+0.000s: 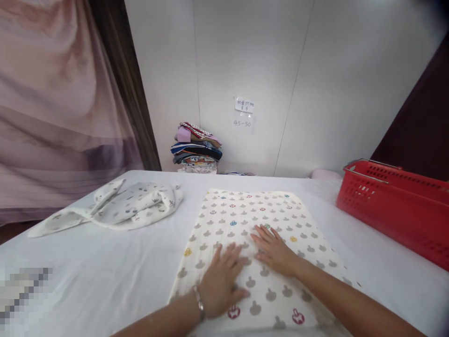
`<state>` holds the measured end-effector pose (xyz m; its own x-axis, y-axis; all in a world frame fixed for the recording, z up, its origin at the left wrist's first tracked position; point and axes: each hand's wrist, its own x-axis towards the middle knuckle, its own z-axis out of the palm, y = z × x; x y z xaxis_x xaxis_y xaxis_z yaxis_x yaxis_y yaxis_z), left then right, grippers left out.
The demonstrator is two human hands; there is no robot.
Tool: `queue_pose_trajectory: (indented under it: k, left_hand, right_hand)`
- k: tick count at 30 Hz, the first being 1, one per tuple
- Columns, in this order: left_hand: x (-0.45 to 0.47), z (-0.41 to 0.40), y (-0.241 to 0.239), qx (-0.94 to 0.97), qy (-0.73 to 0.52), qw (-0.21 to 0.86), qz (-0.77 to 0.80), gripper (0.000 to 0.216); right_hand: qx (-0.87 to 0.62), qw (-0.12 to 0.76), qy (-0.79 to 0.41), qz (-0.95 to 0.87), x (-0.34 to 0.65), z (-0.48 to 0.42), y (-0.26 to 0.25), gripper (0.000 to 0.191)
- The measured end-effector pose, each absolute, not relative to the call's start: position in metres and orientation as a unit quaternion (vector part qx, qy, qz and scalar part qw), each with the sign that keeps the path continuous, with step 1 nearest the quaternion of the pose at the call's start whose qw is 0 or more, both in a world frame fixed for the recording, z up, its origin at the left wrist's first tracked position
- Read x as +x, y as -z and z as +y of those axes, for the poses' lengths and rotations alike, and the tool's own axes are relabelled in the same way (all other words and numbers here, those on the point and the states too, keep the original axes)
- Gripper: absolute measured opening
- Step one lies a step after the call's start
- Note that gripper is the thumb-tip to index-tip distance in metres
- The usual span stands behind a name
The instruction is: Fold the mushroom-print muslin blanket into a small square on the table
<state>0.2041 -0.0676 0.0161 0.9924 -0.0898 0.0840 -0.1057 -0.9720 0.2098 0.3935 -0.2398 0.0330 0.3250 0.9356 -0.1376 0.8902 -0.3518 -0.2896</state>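
Note:
A cream cloth (252, 283) printed with grey and coloured mushroom-like shapes lies spread flat on the white-covered table. My left hand (224, 278), with a silver bracelet at the wrist, rests palm down near the cloth's middle, fingers spread and slightly blurred. Farther up and to the right, my right hand (275, 250) also lies flat on the cloth, its fingers stretched out. Neither hand grips anything. The cloth's near edge runs toward the bottom of the view, partly behind my forearms.
At the left, a crumpled white printed cloth (140, 206) lies on the table (105, 271). A red plastic basket (393, 210) stands at the right edge. Behind the table rises a stack of folded fabrics (197, 150), near a wall bearing paper signs (244, 105).

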Motion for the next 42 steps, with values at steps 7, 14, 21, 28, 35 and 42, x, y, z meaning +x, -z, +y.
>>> queue_pose_trajectory:
  k: [7,14,21,28,35,42]
  left_hand:
    - [0.209,-0.068,0.013,0.973,-0.163,-0.015,-0.165,0.065]
    - [0.225,-0.062,0.046,0.914,-0.334,-0.162,-0.162,0.033]
    - [0.226,-0.063,0.056,0.917,-0.341,-0.150,-0.142,0.031]
    - [0.227,-0.068,0.065,0.917,-0.352,-0.144,-0.123,0.028]
    - [0.226,-0.067,0.063,0.914,-0.350,-0.157,-0.132,0.027]
    - [0.226,-0.067,0.060,0.912,-0.356,-0.164,-0.125,0.027]
  right_hand:
    - [-0.810,0.063,-0.152,-0.563,0.465,-0.160,-0.021,0.071]
    - [-0.838,0.046,-0.140,-0.525,0.538,-0.115,-0.006,0.069]
    - [-0.831,0.064,-0.122,-0.538,0.532,-0.104,-0.015,0.073]
    - [-0.819,0.046,-0.133,-0.557,0.515,-0.050,-0.017,0.072]
    - [-0.827,0.051,-0.135,-0.543,0.512,-0.032,-0.013,0.070]
    - [-0.827,0.051,-0.145,-0.540,0.502,0.003,-0.014,0.070]
